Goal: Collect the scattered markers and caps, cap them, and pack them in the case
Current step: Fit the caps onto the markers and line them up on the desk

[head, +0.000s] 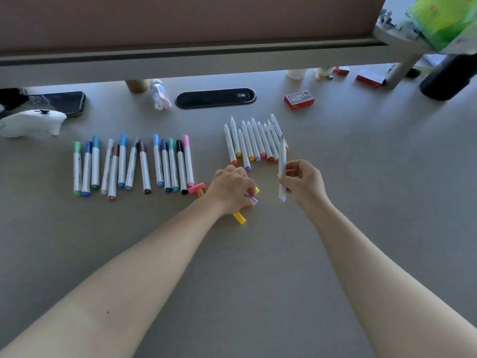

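On the table [335,254]: your right hand [305,184] grips one uncapped marker [282,171] upright; your left hand [232,189] pinches a lilac cap [252,198] among loose caps (yellow, orange, pink). Capped markers [129,166] lie left, uncapped markers [254,140] just beyond.

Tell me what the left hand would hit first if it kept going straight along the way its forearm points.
Probably the row of uncapped markers: the left hand, resting over loose caps, points up and right toward their coloured lower ends. Depth is hard to judge from this one view.
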### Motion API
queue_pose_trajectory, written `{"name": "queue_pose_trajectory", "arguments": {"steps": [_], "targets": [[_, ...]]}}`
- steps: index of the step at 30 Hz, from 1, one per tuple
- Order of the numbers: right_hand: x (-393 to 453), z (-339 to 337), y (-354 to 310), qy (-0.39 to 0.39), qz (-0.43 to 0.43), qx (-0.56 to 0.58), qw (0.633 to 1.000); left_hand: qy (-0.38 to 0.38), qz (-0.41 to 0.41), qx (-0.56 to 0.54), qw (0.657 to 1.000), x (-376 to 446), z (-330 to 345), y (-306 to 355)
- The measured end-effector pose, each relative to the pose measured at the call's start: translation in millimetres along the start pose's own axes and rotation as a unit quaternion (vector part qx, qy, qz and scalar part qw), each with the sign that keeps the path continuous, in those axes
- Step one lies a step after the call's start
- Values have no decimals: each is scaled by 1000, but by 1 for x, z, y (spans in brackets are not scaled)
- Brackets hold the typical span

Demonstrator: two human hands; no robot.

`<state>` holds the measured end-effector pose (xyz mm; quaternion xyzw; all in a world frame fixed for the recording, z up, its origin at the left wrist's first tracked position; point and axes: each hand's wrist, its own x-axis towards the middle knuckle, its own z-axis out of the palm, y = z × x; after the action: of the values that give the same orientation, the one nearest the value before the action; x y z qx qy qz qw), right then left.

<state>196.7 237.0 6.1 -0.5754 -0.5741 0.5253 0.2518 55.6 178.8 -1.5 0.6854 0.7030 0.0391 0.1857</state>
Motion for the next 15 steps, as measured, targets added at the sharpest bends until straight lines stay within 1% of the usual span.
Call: {"name": "queue_pose_trajectory", "arguments": {"steps": [5,7,9,12,13,15], "targets": [[-2,4,-1,-1,-3,4,1000,12,25,35,999,-3,4,1],[-3,6,-3,-1,-4,4,1000,25,32,29,999,-5,8,0],[-4,6,-4,-3,-1,5,1000,47,33,-6,998,-6,10,-3],[-6,5,-7,-15,14,26,999,100,5,-129,987,-6,7,-8],[-8,6,-9,-23,22,48,998,107,-15,-195,975,-7,4,-9],[-11,7,-13,-46,31,102,993,99,-52,-334,936,-10,-6,-10]]}}
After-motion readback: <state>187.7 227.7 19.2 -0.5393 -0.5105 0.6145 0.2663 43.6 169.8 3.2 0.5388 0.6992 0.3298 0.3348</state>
